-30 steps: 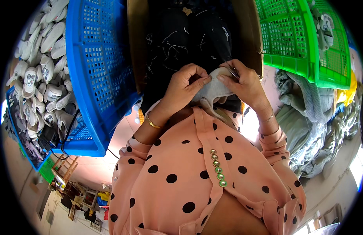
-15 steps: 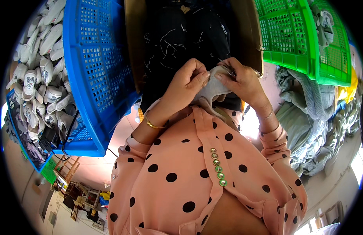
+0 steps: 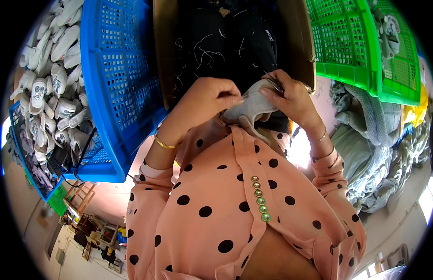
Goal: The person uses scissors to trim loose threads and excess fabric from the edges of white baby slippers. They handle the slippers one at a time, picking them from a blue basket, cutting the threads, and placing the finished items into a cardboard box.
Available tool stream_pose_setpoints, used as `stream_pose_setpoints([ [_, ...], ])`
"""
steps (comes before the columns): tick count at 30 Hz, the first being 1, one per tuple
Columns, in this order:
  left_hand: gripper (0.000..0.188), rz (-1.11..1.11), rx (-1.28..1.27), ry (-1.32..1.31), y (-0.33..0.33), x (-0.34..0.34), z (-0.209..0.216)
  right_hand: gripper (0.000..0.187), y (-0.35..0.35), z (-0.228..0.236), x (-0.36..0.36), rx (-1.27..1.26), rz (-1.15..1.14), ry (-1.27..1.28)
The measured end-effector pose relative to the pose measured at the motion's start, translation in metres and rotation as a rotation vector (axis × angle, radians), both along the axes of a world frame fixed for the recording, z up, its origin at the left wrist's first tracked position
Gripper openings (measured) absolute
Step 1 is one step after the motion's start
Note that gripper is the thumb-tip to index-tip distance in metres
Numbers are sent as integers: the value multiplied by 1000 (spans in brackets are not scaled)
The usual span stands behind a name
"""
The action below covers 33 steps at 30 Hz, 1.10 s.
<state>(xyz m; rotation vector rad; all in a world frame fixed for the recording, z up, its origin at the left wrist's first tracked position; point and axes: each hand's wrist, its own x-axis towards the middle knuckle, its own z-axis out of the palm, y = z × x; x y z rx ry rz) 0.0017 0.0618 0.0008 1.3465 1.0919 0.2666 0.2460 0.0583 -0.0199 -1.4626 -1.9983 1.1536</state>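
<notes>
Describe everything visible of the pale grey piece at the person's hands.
The pale grey piece looks like soft fabric: a broad, curved panel with a narrower strip trailing toward the dotted blouse. It is bent rather than flat. The right hand pinches its far right end; the left hand is by its left side, contact unclear. Finer detail is too small to make out.

Dark lap (image 3: 205, 29), white threads (image 3: 208, 55) scattered over it; blue crate (image 3: 92, 79) to left, heaped with pale shoes (image 3: 66, 43); green crate (image 3: 345, 76) to right, bearing grey shoes (image 3: 392, 29)
</notes>
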Motion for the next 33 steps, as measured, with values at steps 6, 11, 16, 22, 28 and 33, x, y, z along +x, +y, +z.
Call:
stream_pose_setpoints([
  [6,14,407,-275,-601,-2,13,-16,37,-1,1,1,-43,-17,6],
  [11,25,108,210,47,-1,13,-5,39,-3,-2,1,-14,-36,17],
  [16,37,83,247,6,-7,23,-19,41,-6,-2,0,29,-24,-28],
  [22,32,521,-226,-531,-10,46,-24,40,-25,-12,-2,20,-152,-3],
  [28,33,561,-178,-536,-26,66,-46,44,-38,-23,21,-23,-89,-133],
  [33,33,580,-185,-539,-26,70,-48,38,-7,23,31,139,212,-412],
])
